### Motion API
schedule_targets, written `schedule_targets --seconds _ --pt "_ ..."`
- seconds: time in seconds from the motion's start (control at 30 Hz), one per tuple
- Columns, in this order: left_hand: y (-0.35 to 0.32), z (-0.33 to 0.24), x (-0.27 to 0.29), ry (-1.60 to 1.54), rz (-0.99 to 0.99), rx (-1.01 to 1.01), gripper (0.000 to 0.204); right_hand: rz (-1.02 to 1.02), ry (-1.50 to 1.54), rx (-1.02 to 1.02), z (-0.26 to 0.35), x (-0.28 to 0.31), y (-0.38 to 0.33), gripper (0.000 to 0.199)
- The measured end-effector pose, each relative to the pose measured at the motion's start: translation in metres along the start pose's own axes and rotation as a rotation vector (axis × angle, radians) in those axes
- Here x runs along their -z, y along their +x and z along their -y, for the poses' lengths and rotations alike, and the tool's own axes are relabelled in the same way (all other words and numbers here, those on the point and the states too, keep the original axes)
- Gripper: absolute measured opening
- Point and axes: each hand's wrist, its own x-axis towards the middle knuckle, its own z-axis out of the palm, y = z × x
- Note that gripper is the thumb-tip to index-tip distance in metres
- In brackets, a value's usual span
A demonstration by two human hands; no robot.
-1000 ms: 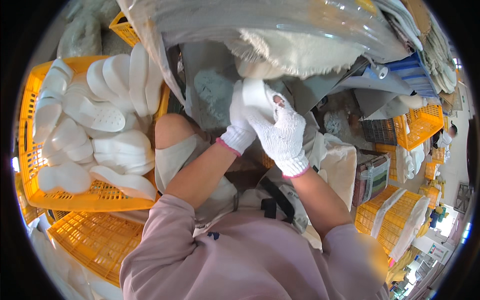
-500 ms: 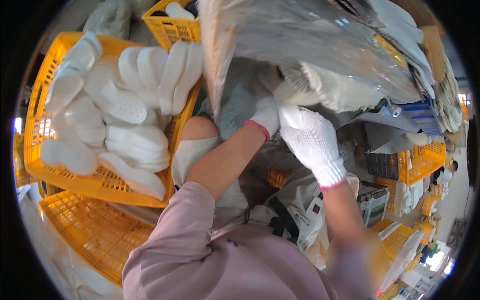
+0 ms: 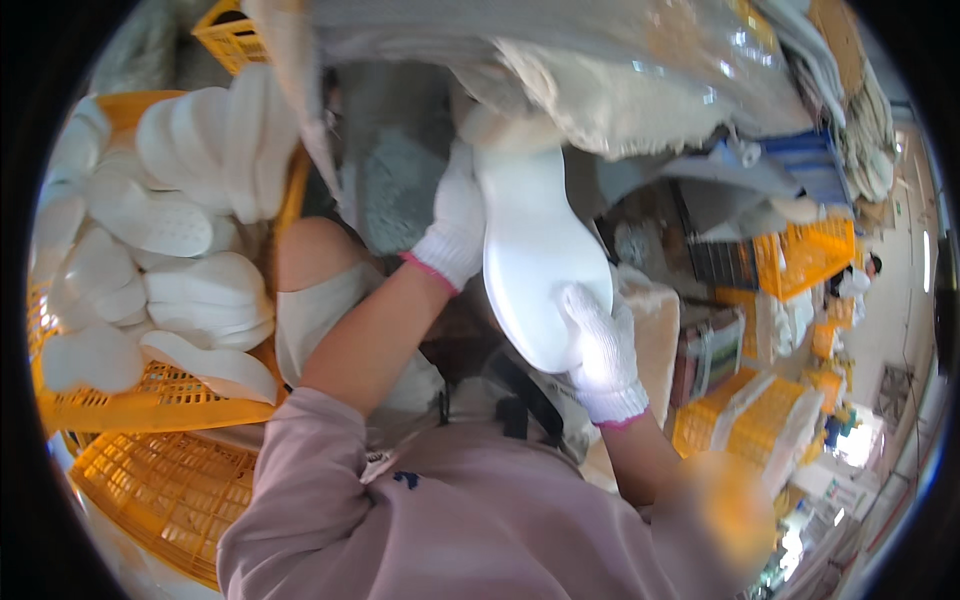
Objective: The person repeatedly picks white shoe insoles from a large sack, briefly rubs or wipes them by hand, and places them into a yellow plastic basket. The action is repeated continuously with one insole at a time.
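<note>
A white shoe sole (image 3: 535, 255) is held up in front of me, lengthwise. My left hand (image 3: 455, 225), in a white knit glove with a pink cuff, grips its upper left edge. My right hand (image 3: 600, 350), gloved the same way, holds its lower right end. The sole's top end reaches under a clear plastic bag (image 3: 600, 70) filled with pale material. To my left, a yellow plastic crate (image 3: 150, 400) holds several more white soles (image 3: 170, 230).
A second yellow crate (image 3: 165, 490) sits below the first. More yellow crates (image 3: 800, 255) and wrapped bundles stand at the right, beside a pale sack (image 3: 655, 320). A blue object (image 3: 790, 165) lies under the stacked material at the upper right.
Both hands were up at the plastic bag; now they have drawn a white sole down out of it, the right hand sliding to its lower end.
</note>
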Motion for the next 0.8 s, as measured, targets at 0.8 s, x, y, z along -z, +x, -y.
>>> schedule_targets --seconds 0.8 --pt "-0.009 -0.009 -0.042 0.234 -0.241 0.007 0.053 0.047 0.31 -0.272 0.012 -0.023 0.022 0.052"
